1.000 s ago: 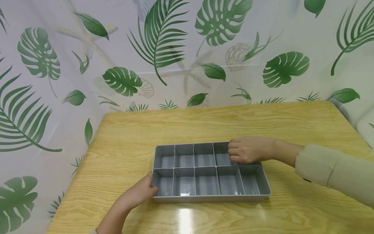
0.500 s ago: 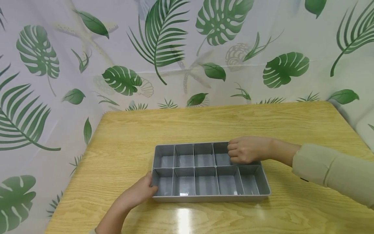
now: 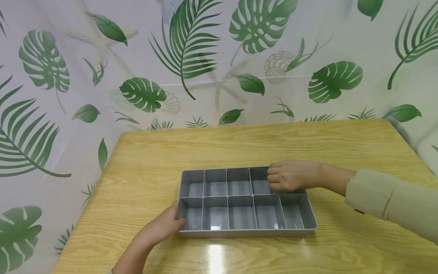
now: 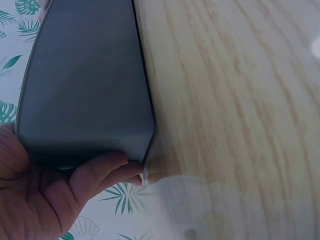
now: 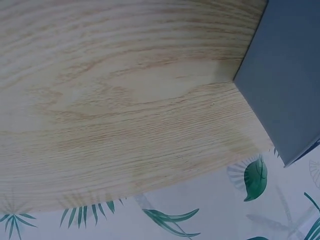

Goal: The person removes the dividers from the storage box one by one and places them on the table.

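Note:
A grey divided tray (image 3: 246,233) lies on the wooden table, with two rows of compartments. My left hand (image 3: 164,223) grips its left end, thumb over the rim at the front left compartment. In the left wrist view, fingers of the left hand (image 4: 55,195) lie along the outside of the tray's end wall (image 4: 87,80). My right hand (image 3: 291,176) reaches over the back right compartments, fingers curled down. It appears to pinch the divider between the last two back compartments; that divider and the fingertips are hidden. The right wrist view shows the tray's outer wall (image 5: 285,75), no hand.
The wooden table (image 3: 239,146) extends around the tray. Behind it and along the left hangs a white cloth (image 3: 205,83) printed with green leaves. A bright light reflection lies in front of the tray.

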A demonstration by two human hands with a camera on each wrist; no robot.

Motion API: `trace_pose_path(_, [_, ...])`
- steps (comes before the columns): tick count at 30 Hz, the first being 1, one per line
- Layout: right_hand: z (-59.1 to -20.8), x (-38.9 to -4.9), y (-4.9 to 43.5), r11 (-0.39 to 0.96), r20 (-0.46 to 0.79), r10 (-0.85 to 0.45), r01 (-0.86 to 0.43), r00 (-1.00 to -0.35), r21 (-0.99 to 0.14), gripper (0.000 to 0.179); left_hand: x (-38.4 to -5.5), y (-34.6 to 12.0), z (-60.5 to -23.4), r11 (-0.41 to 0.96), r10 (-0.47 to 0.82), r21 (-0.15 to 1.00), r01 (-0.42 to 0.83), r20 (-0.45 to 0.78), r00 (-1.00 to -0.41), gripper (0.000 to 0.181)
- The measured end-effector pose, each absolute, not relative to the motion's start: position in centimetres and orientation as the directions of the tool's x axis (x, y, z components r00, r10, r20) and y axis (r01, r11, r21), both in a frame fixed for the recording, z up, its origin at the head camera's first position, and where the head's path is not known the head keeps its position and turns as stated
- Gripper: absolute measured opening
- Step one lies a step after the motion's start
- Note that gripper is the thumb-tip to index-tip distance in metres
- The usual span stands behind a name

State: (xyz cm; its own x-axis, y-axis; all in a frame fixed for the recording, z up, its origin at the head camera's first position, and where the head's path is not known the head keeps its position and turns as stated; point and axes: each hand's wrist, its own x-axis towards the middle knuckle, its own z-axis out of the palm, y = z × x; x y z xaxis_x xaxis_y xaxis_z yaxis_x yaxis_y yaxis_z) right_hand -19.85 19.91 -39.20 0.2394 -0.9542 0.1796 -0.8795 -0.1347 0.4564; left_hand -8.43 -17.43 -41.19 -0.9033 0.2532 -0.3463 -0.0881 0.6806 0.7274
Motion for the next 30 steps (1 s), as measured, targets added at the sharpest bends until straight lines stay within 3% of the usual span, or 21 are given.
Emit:
trace_pose_path(8, [-39.71, -20.04, 20.27, -0.148, 0.139, -0.96, -0.864, 0.242, 0.482, 0.037, -8.35, -17.43, -41.17, 0.682, 0.25, 0.725, -0.092, -0.349, -0.903, 0.053])
trace_pose_path(15, [-39.51, -20.11, 20.21, -0.161, 0.172, -0.949, -0.876, 0.264, 0.454, 0.017, -8.25, -17.37, -41.18, 0.678, 0.244, 0.728, -0.098, -0.349, -0.905, 0.051])
trace_pose_path(22, [-39.69, -20.23, 20.16, -0.158, 0.215, -0.94, -0.894, 0.267, 0.419, 0.037, -8.09, -17.15, -41.19, 0.679, 0.228, 0.727, -0.106, -0.346, -0.91, 0.051])
trace_pose_path(30, [-39.62, -20.48, 20.13, -0.164, 0.245, -0.928, -0.9, 0.279, 0.404, 0.036, -8.24, -16.83, -41.1, 0.713, 0.212, 0.693, -0.108, -0.36, -0.909, 0.053])
